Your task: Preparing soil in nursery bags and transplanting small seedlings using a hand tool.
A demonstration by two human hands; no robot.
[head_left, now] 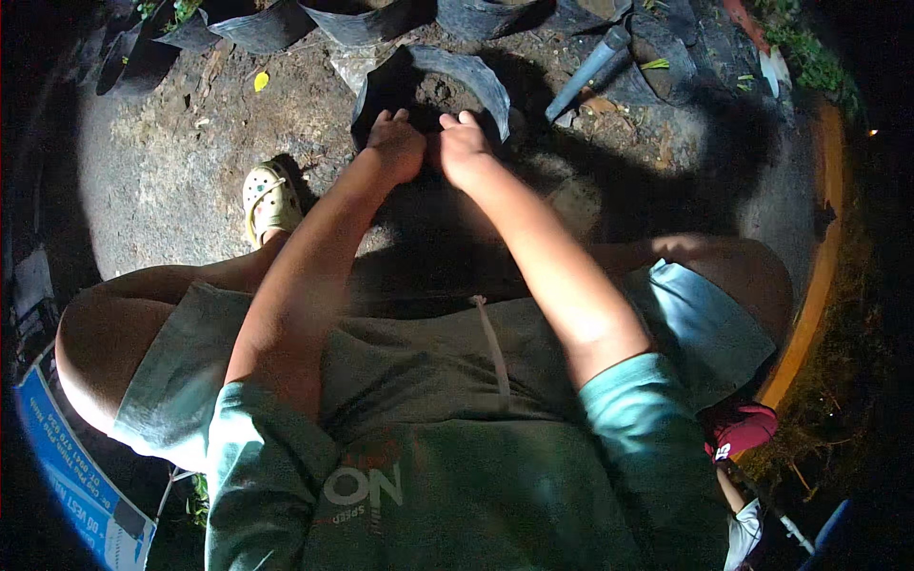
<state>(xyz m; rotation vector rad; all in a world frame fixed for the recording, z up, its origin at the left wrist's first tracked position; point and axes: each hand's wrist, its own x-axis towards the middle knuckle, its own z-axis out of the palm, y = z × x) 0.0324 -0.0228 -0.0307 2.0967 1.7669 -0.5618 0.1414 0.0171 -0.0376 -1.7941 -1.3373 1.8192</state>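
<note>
In front of me on the ground stands a black plastic grow bag (481, 81) with an open top. Dark soil (443, 94) shows inside it. My left hand (396, 147) is closed on the bag's near rim, fingers curled over the edge. Just to the right, my right hand (462, 145) grips the same rim in a like way. A small dark gap separates the two hands. Both thumbs and the near wall of the bag are hard to make out in shadow.
A row of black grow bags (262, 29) lines the far side. A grey tube-like piece (590, 74) leans at their right. My clog (268, 202) rests at left. A yellow-orange curb (817, 276) bounds the right. Someone with a red cap (743, 427) is at lower right; a blue sign (71, 466) stands lower left.
</note>
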